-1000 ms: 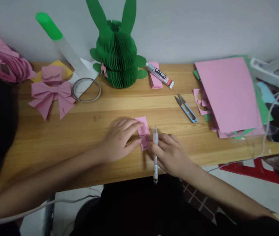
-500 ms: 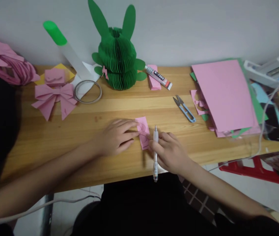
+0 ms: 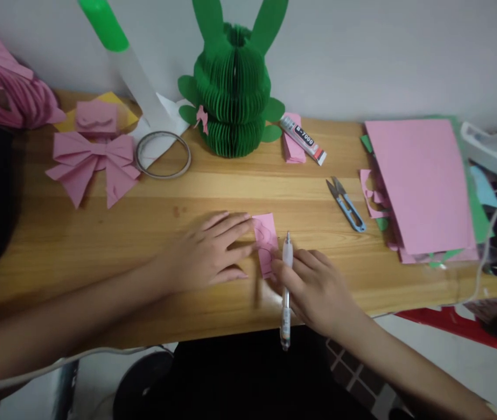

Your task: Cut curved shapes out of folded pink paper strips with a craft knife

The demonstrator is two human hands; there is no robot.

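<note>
A small pink paper strip (image 3: 266, 238) with drawn curved lines lies on the wooden table in front of me. My left hand (image 3: 217, 251) rests flat at its left side, fingers spread, fingertips touching the paper's edge. A clear ballpoint pen (image 3: 287, 303) is held in my right hand (image 3: 314, 286), its tip pointing up and away from me. The fingers of that hand are bent around the pen, close by the strip's lower right edge; some fingertips are hidden behind the pen.
Blue thread snips (image 3: 348, 207) lie to the right, beside stacked pink sheets (image 3: 423, 186). Along the back stand a green paper rabbit (image 3: 233, 93), a B-7000 glue tube (image 3: 304, 140) and a tape roll (image 3: 187, 157). A pink paper bow (image 3: 93, 157) is at left.
The view has shifted, so most things on the table appear displaced. Both hands keep about the same place by the pink strip, and the pen stays in my right hand.
</note>
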